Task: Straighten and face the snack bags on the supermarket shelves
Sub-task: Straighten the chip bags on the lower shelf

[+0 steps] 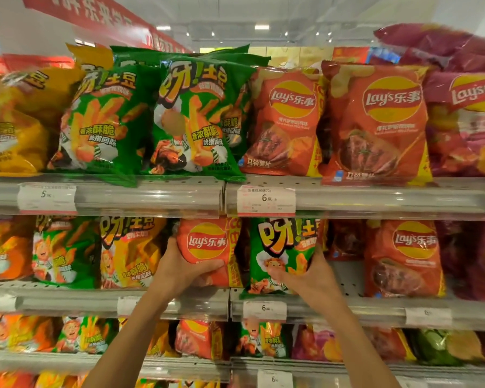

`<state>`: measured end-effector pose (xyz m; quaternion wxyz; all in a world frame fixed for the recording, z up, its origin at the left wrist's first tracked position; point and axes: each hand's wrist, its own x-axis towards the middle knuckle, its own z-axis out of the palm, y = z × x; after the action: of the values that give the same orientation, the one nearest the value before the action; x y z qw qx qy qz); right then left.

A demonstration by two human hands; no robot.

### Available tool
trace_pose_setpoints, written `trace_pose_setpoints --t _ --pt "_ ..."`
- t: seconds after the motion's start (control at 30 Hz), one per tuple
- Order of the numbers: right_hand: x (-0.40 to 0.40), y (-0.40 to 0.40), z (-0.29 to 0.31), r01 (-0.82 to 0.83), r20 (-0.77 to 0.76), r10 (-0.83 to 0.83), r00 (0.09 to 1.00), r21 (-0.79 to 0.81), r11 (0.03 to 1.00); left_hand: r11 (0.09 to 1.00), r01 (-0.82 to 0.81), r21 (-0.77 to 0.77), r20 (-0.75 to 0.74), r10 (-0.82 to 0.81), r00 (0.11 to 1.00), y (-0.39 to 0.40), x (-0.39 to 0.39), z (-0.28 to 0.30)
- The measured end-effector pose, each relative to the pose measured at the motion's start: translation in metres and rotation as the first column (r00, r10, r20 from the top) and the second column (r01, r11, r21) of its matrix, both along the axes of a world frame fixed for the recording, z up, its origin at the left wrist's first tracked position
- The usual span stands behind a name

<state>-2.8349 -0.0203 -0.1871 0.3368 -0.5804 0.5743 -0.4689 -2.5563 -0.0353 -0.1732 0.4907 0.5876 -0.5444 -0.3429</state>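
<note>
1. Two snack bags are held on the middle shelf [179, 299], one in each hand, standing side by side and just apart.
2. The orange Lay's bag [207, 247] is gripped by the left hand [177, 268]: the fingers are curled round its left edge and lower front, and the bag stands upright with its logo facing outward.
3. The green fries bag [284, 253] is gripped by the right hand [308, 273], whose thumb is pressed across the lower front while the fingers are wrapped round the right edge; the bag is upright, with its bottom edge at the shelf lip.
4. To the left on the same shelf a yellow fries bag [129, 253] and a further green bag [65, 253] are stood facing forward.
5. To the right, past a gap where bare perforated shelf back is seen, a red Lay's bag [403, 256] is stood.
6. On the top shelf [151, 191] green fries bags [196, 119] and red Lay's bags [375, 121] are lined up, some leaning slightly.
7. Price tags [266, 201] are clipped along the shelf rails, one just below the green bag held in the right hand.
8. On the lower shelf more mixed bags are seen, blurred.
</note>
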Motion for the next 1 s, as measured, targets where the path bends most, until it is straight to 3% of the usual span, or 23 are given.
trace_pose_setpoints --t 0.33,0.5,0.8,1.0 --pt "-0.013 0.004 0.012 0.087 0.038 -0.086 0.996 -0.030 0.996 0.997 -0.018 -0.077 -0.117 0.009 0.993 0.006 -0.012 0.014" --pt "-0.035 0.021 0.021 0.116 0.070 -0.114 0.991 -0.023 0.993 0.999 -0.027 -0.033 -0.166 0.021 0.986 0.013 -0.018 0.028" --pt "-0.073 0.067 0.012 0.198 0.109 -0.196 0.974 -0.009 0.980 0.960 0.229 0.163 -0.198 -0.195 0.961 0.055 -0.048 0.016" --pt "-0.102 0.091 -0.004 0.296 0.026 -0.296 0.955 -0.002 0.955 0.973 0.217 0.074 -0.178 -0.202 0.963 0.038 -0.104 0.017"
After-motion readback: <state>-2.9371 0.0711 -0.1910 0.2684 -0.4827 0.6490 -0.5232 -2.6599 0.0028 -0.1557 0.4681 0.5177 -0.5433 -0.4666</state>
